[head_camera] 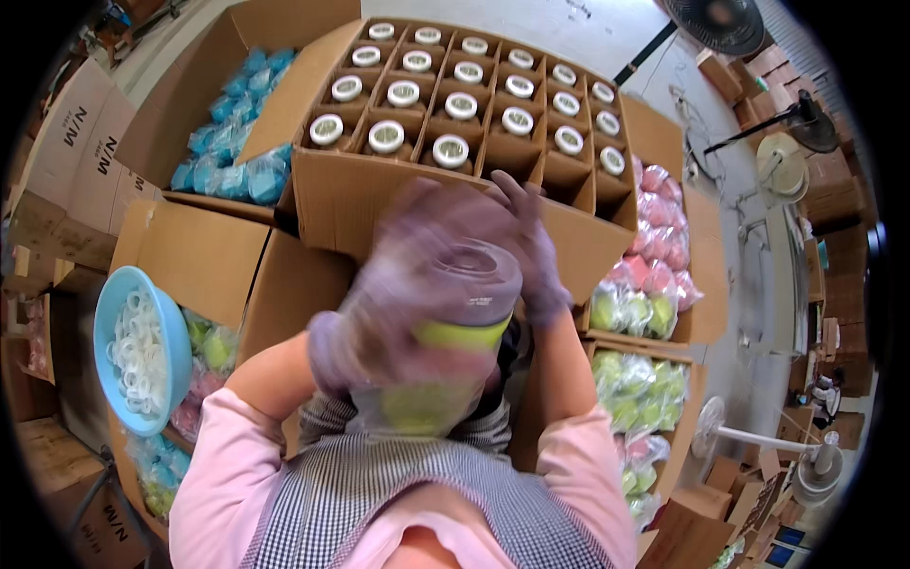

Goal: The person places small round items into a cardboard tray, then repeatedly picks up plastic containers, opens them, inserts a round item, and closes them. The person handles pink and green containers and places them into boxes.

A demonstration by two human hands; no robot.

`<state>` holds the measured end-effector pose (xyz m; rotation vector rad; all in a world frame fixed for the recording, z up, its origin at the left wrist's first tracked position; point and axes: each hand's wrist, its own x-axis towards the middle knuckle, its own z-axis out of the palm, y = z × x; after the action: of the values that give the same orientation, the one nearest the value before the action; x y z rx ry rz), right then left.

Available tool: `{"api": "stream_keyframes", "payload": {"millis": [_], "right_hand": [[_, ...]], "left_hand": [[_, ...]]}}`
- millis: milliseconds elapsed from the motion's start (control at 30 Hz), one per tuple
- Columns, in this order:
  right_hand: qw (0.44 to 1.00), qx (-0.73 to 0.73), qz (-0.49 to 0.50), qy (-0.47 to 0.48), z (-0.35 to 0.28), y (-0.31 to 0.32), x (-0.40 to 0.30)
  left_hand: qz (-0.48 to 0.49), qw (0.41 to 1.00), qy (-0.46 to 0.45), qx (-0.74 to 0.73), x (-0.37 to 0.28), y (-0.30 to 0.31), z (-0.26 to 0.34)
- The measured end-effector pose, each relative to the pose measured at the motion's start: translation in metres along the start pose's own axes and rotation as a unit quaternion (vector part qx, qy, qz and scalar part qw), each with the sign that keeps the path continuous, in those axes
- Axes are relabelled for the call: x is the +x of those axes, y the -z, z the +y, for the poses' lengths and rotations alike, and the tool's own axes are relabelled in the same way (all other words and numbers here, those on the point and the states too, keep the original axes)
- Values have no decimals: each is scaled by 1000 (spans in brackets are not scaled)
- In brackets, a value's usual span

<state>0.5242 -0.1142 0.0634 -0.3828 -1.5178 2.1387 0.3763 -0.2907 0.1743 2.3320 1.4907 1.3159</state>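
Observation:
A grey plastic bottle or cup (494,281) with a bright green band stands upright before my body, its round grey top towards me. My left hand (398,284), in a pale purple glove, lies against its left side, strongly blurred; its grip is unclear. On the far right side of the container, my gloved right hand (530,235) has its fingers raised and apart, near the front wall of a divided cardboard carton (384,199). I cannot tell whether its palm touches the container. A clear plastic bag (419,405) with something green inside is below, over my lap.
White-rimmed round tops (450,151) of several containers show in the carton's compartments. Bagged blue items (242,135) fill a box at far left. A light-blue basin (178,341) holds translucent rings (135,348). Bagged pink items (661,213) and green items (640,384) stand in right-hand boxes.

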Motion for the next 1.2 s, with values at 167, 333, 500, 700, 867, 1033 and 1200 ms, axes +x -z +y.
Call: {"api": "stream_keyframes", "payload": {"millis": [167,333,500,700,867,1033,1200], "right_hand": [[995,69,-52,-40,-19,-29,-2],[996,-24,5,-89,-31,-34,29],[870,-478,86,81,-32,5,98],[631,-743,-221,11,7,38,189],[605,-762,-228,-12,9,27,191],[663,-714,-222,29,-29,15,190],[674,-696,-114,222,-138,-25,157]], "left_hand": [[-18,988,92,-120,-12,-13,-16],[-35,985,139,-92,-5,3,-29],[317,802,322,-390,-34,-5,-95],[196,873,270,-356,-86,-27,-144],[147,792,330,-492,-101,-23,-97],[170,790,344,-478,-101,-4,-135],[93,752,404,-512,-60,2,-151]]}}
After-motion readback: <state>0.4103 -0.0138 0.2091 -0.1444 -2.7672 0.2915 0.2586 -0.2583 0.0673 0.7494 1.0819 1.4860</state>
